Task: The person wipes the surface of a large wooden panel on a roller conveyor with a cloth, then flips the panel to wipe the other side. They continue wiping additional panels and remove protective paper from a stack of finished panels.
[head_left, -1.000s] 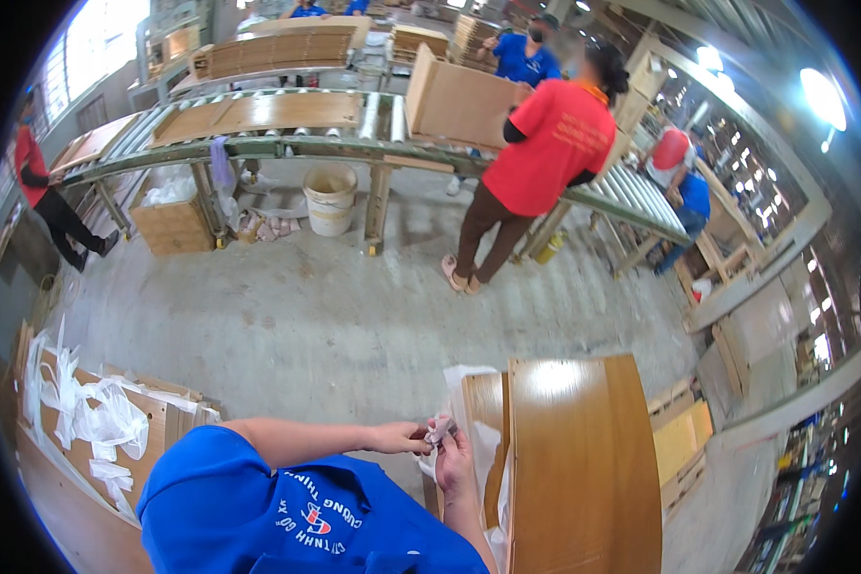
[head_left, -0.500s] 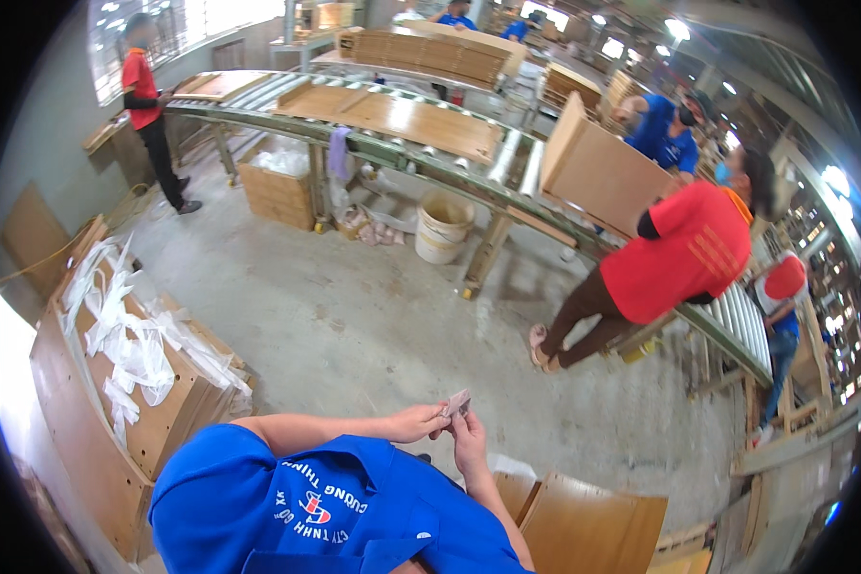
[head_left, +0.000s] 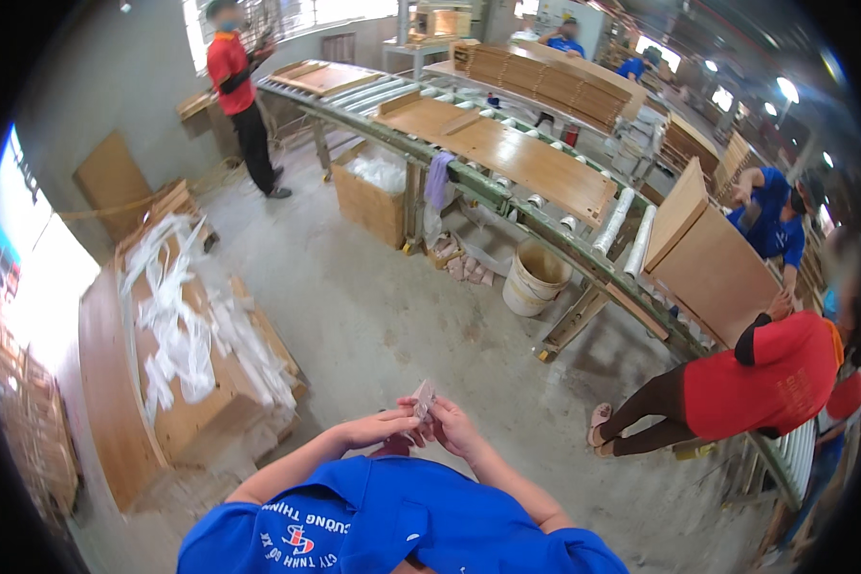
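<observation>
In front of my blue shirt, both hands meet around a small, pale pinkish-grey crumpled piece (head_left: 424, 394), perhaps cloth or paper; its kind is too small to make out. My left hand (head_left: 385, 429) has its fingers bent against the lower left side of the piece. On the other side, my right hand (head_left: 456, 428) pinches it between thumb and fingers. The piece sticks up above the fingertips, and its lower part is hidden by them.
Stacked wooden panels (head_left: 115, 383) with white plastic wrap (head_left: 177, 316) stand to my left. Ahead runs a roller conveyor (head_left: 507, 206) carrying panels, with a white bucket (head_left: 536, 277) below. A person in red (head_left: 765, 378) handles a wooden cabinet (head_left: 713, 253) at right; another stands far left.
My view has swung left, so the conveyor and people sit farther right. Both hands still hold the piece, with the left fingers now straighter. The wooden panels at my lower right have left view.
</observation>
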Action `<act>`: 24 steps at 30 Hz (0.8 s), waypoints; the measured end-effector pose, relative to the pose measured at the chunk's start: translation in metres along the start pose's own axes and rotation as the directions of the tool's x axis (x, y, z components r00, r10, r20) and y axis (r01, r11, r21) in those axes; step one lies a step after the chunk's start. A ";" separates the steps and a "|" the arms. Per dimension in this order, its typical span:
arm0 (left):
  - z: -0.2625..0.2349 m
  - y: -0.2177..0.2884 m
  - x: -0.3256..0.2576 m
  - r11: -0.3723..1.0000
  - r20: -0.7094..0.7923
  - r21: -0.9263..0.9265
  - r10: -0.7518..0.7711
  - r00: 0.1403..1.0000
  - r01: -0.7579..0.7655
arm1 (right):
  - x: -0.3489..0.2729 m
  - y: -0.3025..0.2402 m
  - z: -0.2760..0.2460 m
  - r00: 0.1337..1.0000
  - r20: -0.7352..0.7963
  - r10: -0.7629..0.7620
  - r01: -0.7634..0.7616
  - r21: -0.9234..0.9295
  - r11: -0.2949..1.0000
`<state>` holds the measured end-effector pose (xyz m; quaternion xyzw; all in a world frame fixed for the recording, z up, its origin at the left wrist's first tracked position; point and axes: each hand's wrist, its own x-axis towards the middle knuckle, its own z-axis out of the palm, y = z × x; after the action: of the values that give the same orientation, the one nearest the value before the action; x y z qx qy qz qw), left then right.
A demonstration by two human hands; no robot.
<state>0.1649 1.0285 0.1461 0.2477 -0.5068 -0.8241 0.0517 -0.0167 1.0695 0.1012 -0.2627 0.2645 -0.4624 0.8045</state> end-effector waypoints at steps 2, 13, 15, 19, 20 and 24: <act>-0.040 0.001 -0.001 0.994 0.073 -0.109 0.004 0.997 0.004 | 0.037 -0.016 0.000 0.985 0.148 0.084 -0.094 0.066 0.993; -0.163 0.088 0.086 0.946 -0.120 0.226 0.264 0.957 -0.232 | 0.167 -0.093 -0.013 0.977 -0.090 -0.195 0.183 -0.122 0.975; -0.174 0.096 0.101 0.917 -0.150 0.266 0.345 0.927 -0.298 | 0.183 -0.096 -0.025 0.958 -0.118 -0.261 0.240 -0.162 0.957; -0.200 0.114 0.138 0.894 -0.182 0.307 0.393 0.901 -0.327 | 0.210 -0.121 -0.055 0.936 -0.083 -0.343 0.311 -0.266 0.912; -0.210 0.121 0.147 0.883 -0.167 0.345 0.393 0.905 -0.319 | 0.218 -0.131 -0.061 0.925 -0.074 -0.372 0.336 -0.294 0.894; -0.242 0.153 0.193 0.882 -0.187 0.374 0.375 0.908 -0.287 | 0.255 -0.182 -0.081 0.899 -0.035 -0.436 0.386 -0.405 0.829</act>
<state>0.0825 0.6939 0.1209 0.2651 -0.6647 -0.6650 0.2138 -0.0708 0.7512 0.1171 -0.4377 0.3380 -0.5788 0.5993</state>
